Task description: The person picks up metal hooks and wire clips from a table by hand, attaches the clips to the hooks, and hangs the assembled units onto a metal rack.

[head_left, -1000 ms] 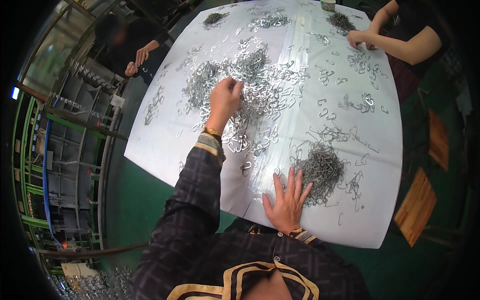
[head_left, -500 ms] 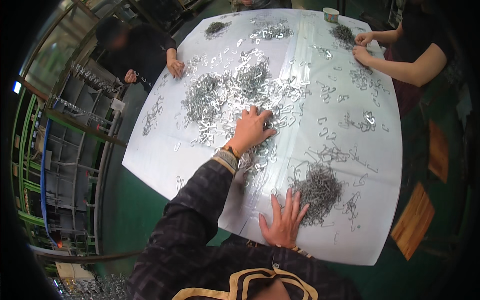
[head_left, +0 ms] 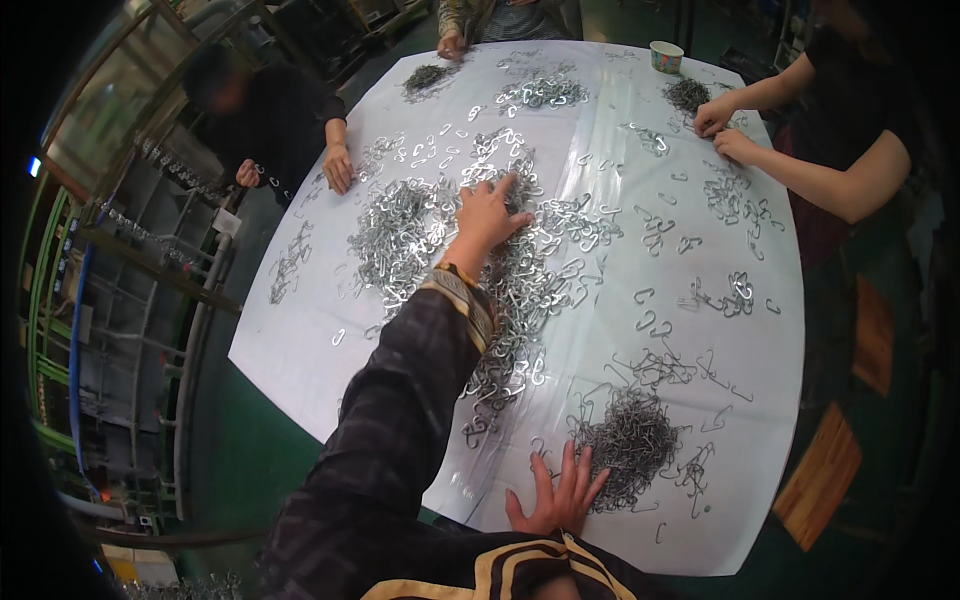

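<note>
Small shiny S-shaped metal hooks lie in a broad heap [head_left: 400, 235] across the middle of the white table [head_left: 400, 470]. My left hand [head_left: 487, 220] reaches into the heap, palm down on the hooks with fingers apart; no hook shows in its grip. A band of hooks [head_left: 520, 310] runs from that hand toward me, partly hidden by my left sleeve. Closer to me, my right hand [head_left: 557, 495] lies palm down on the tabletop, fingers spread. Its fingertips are beside a darker pile of thin wire hooks [head_left: 632, 445].
Co-workers' hands work at the left edge [head_left: 338, 168], far edge [head_left: 451, 45] and right edge [head_left: 735, 130]. A paper cup [head_left: 666, 57] stands near the far right corner beside a dark hook pile [head_left: 687, 95]. Wooden boards [head_left: 820, 475] and metal racks [head_left: 130, 350] flank the table.
My left hand has moved farther away across the heap, and more hooks show between it and me. The right hand stays beside the dark pile. A far co-worker's hand has come into view.
</note>
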`<state>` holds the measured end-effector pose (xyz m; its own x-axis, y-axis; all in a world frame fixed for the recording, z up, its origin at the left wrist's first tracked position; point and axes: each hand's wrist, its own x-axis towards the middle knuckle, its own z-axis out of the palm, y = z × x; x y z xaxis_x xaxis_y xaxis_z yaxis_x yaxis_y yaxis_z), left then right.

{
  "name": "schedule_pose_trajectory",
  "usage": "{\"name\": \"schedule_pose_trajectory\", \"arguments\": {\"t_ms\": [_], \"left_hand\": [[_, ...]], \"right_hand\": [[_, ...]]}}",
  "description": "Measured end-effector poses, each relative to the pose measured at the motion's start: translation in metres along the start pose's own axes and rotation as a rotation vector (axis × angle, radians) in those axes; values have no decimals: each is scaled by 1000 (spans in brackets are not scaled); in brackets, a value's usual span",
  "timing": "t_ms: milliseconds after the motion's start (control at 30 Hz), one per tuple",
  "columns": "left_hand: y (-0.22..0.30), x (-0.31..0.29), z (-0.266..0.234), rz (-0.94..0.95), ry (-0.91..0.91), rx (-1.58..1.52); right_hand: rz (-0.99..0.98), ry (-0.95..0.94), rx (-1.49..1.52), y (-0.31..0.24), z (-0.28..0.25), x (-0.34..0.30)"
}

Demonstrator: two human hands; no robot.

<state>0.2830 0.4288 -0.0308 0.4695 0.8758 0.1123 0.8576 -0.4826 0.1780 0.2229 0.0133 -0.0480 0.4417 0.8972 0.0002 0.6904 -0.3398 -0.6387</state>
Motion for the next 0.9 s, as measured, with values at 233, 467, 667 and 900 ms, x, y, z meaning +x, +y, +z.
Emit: {"name": "schedule_pose_trajectory", "arguments": {"t_ms": [233,467,667,900], "left_hand": [[22,-22,-83,119,12,-247],[0,-27,-72,224,157,-426],[4,-26,-62,349,593,-461],[2,-15,-40,325,320,-130]], "right_hand": [[-1,7,-11,0,-1,1],[-15,36,-10,2,1,1],[-42,66,19,5,1,0],[-20,20,43,4,-3,-2]]}}
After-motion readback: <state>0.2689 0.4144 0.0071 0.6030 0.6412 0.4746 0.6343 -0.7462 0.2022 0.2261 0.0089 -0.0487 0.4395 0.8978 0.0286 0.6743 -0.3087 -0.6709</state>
